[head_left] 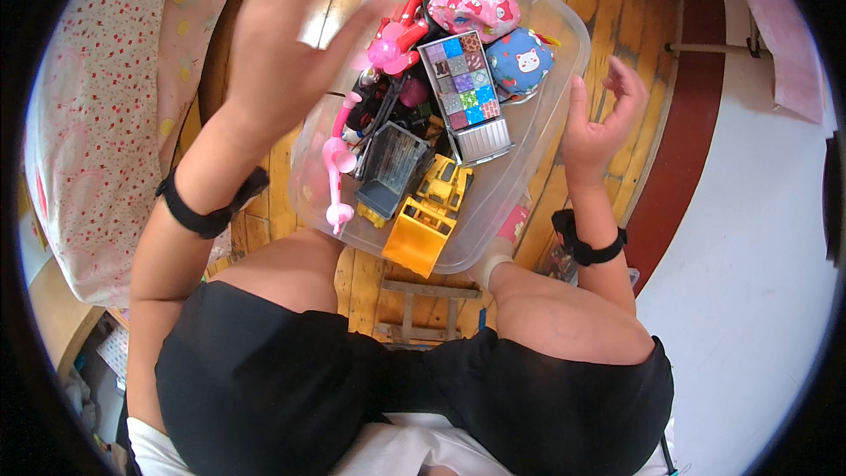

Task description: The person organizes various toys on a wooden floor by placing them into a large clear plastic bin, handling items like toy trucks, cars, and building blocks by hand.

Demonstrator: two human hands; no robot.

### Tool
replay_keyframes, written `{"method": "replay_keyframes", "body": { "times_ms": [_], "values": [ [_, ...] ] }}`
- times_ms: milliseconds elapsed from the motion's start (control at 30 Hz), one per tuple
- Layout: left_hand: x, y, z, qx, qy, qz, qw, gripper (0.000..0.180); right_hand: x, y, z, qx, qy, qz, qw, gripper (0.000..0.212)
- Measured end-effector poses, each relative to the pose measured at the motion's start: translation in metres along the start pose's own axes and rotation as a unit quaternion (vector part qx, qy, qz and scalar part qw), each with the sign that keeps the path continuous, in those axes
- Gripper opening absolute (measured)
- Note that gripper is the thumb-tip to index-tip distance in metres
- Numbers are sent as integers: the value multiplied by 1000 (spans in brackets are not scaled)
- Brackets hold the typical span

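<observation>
A clear plastic tub (566,31) full of toys sits between my lower legs. My left hand (291,44) is raised over the tub's far left side, fingers and thumb apart, holding nothing. Just outside the right rim, my right hand (604,123) is also empty, its fingers loosely curled and apart from the thumb. Inside lie a yellow toy loader (423,234), a grey toy dump bed (397,163), a box with coloured square tiles (463,79), a pink toy (337,159) with a long stem, and two rounded cloth items, one pink (476,7) and one blue (522,62).
A bed or cushion with a flowered cover (97,106) stands at the left. Under the tub is a wooden plank floor (617,18), bordered by a dark red strip (692,79) and a white surface (749,300) at the right. A small wooden stool frame (423,291) shows between my legs.
</observation>
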State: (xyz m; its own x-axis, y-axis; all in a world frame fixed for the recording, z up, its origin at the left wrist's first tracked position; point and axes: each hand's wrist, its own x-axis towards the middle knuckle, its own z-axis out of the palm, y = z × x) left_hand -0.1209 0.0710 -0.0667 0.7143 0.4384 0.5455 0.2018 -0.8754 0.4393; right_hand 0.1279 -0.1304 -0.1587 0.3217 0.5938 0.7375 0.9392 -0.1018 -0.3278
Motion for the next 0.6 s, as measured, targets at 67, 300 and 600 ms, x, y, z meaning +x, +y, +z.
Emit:
{"method": "replay_keyframes", "body": {
  "times_ms": [67, 300, 600],
  "values": [
    [-16, -18, -12, -100, 72, -124, 985, 24, -19, 8, -13, 100, 5, 182, 978, 32],
    [-96, -82, -31, -262, -317, -455, 790, 31, -41, -11, -39, 299, -504, 491, 644, 31],
    [-89, -79, -4, -337, -407, -460, 713, 31, -49, -23, -53, 375, -359, 543, 661, 25]
  ]
}}
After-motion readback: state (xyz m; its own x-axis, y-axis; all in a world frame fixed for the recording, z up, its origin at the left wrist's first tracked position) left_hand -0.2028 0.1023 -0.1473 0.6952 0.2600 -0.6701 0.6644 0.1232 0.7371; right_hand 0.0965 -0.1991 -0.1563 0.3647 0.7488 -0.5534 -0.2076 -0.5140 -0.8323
